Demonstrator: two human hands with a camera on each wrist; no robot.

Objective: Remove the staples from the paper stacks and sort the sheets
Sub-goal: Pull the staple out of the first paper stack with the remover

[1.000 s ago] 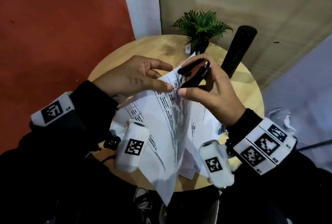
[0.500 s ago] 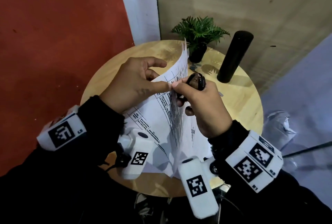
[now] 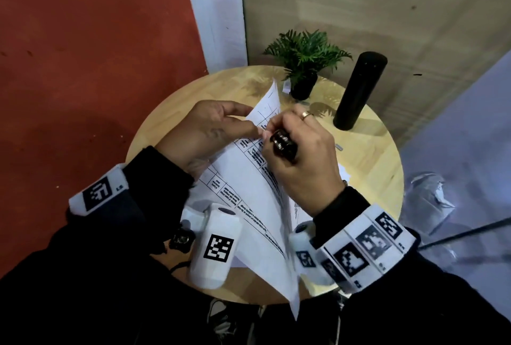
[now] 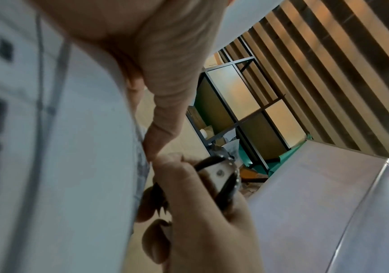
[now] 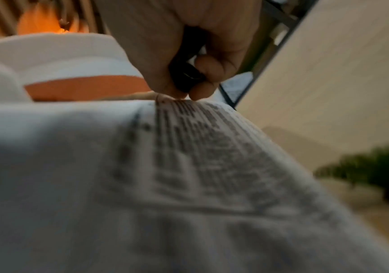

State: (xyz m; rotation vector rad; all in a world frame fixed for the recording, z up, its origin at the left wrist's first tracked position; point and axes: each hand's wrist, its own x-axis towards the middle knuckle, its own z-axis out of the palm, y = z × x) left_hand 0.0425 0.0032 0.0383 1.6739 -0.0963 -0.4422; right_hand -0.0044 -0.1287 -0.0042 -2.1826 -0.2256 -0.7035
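Up over the round wooden table (image 3: pixel 171 112), the paper stack (image 3: pixel 249 178) is held off the surface, its upper corner rising toward 12 o'clock and its lower corner hanging past the table's near edge at 6 o'clock. Printed table rows show on the top sheet, but the text is too small and blurred to read. The left hand (image 3: pixel 204 134) grips the stack near its top from the 9 o'clock side, thumb tip pressed onto the printed face; the other fingers go behind the sheets and are mostly hidden. The right hand (image 3: pixel 298 151) is curled round a black staple remover (image 3: pixel 284 145), with thumb and forefinger pinched down at the paper's edge right against the left thumb — the tool's claws and any staple are covered by the fingers, so whether they bite cannot be told. In the left wrist view the remover (image 4: pixel 221 177) shows a pale plate and a rivet between dark handles. The right wrist view is badly blurred; only fingertips (image 5: pixel 200 92) touching the paper (image 5: pixel 189 166) can be made out.

More white sheets (image 3: pixel 343 176) lie on the table at 3 o'clock, largely hidden by the right wrist. At 12 o'clock stands a small potted plant (image 3: pixel 304 68), and at 1 o'clock a black cylinder (image 3: pixel 359 90) — upright, apart from the plant.
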